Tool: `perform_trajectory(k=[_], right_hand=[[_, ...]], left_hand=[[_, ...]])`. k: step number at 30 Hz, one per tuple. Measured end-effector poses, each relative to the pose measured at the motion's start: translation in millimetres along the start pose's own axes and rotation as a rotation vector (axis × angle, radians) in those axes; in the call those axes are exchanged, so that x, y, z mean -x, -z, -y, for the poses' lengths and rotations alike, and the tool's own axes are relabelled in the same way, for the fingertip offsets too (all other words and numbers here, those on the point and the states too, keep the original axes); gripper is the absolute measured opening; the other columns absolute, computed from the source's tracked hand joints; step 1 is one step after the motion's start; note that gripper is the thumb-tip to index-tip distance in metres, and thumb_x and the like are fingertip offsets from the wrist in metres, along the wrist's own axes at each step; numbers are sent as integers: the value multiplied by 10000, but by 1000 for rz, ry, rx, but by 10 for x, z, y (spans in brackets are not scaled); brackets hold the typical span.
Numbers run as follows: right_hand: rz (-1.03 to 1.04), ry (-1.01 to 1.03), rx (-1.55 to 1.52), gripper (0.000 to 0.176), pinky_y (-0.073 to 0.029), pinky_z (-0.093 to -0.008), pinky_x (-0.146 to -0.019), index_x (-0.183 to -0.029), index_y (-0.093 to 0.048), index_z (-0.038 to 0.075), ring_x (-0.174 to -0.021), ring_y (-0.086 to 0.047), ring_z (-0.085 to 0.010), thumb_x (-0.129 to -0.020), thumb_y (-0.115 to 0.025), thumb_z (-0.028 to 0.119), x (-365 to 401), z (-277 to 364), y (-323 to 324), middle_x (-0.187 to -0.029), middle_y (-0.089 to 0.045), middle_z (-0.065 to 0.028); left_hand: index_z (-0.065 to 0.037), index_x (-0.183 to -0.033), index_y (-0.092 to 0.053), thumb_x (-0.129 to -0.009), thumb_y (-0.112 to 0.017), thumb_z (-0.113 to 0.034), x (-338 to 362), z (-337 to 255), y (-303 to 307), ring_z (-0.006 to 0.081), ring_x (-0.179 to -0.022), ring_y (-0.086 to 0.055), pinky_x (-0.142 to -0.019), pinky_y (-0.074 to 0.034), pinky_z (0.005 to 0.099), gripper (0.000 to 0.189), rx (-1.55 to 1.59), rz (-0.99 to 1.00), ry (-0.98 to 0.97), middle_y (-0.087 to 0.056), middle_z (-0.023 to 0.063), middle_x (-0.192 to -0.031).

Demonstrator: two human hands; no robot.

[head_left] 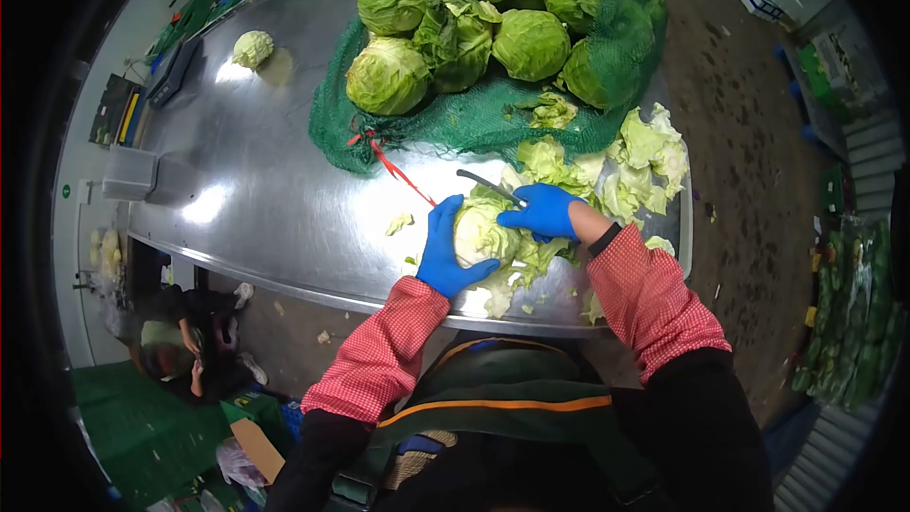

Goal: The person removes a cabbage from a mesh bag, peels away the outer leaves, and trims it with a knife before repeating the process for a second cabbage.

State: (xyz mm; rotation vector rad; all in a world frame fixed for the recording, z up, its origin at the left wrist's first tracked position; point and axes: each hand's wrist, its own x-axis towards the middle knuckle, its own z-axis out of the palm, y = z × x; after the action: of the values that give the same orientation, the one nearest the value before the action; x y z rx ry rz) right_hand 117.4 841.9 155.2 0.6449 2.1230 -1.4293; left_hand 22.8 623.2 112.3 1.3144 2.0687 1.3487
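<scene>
**Cabbage being held under the knife**

The left hand [445,251] is clamping the cabbage [482,232] just below the green net sack [455,123], steadying it for the knife [485,185], which the right hand [542,211] is gripping tight. Loose leaves [640,152] are lying beside the sack, crowding the steel table [265,199].

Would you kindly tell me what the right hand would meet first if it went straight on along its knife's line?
Beyond the knife is bare table, then probably the near edge of the green net bag, beside the red tie; depth unclear.
</scene>
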Motion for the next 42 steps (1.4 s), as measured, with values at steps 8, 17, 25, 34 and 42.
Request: perform_trajectory(k=[8, 17, 25, 34, 42], right_hand=[[-188, -85, 222, 487, -548, -363, -716, -1189, -579, 44, -727, -683, -264, -816, -588, 357, 30, -8, -50, -1007, -674, -174], [-436, -9, 159, 334, -489, -463, -804, -1068, -598, 114, -953, -619, -387, -891, -507, 382, 35, -292, -372, -1021, -655, -200], [-551, 249, 346, 550, -486, -402, -886, -1199, -610, 166, -1035, -622, -311, -827, -583, 570, 298, 197, -349, -1144, -646, -127], [-402, 302, 680, 256, -515, -424, -749, -978, -634, 135, -851, -652, -324, -861, -578, 355, 313, 273, -178, -900, -679, -110], [-548, -10, 291, 441, -494, -437, -830, -1110, -610, 82, -958, -633, -368, -856, -558, 439, -46, -377, -252, -1043, -657, -205]], left_hand=[[17, -1432, -260, -580, -871, -320, -43, -43, -51, 380, -1274, -377, -1082, -337, 428, 1101, -36, 29, -3, -343, 226, -1354], [12, -1452, -225, -573, -882, -336, 182, 177, -31, 349, -1310, -356, -1099, -313, 425, 1151, 107, -60, 64, -334, 215, -1395], [31, -1471, -162, -567, -890, -321, 167, -44, -27, 363, -1318, -352, -1102, -307, 422, 1213, 75, -7, 79, -317, 236, -1417], [37, -1473, -167, -594, -877, -343, 232, -157, -85, 426, -1373, -275, -1127, -266, 447, 1192, -94, 124, 77, -263, 284, -1465], [6, -1469, -212, -587, -879, -336, 237, -209, -84, 415, -1364, -291, -1122, -277, 453, 1157, -136, 110, -88, -281, 262, -1450]])
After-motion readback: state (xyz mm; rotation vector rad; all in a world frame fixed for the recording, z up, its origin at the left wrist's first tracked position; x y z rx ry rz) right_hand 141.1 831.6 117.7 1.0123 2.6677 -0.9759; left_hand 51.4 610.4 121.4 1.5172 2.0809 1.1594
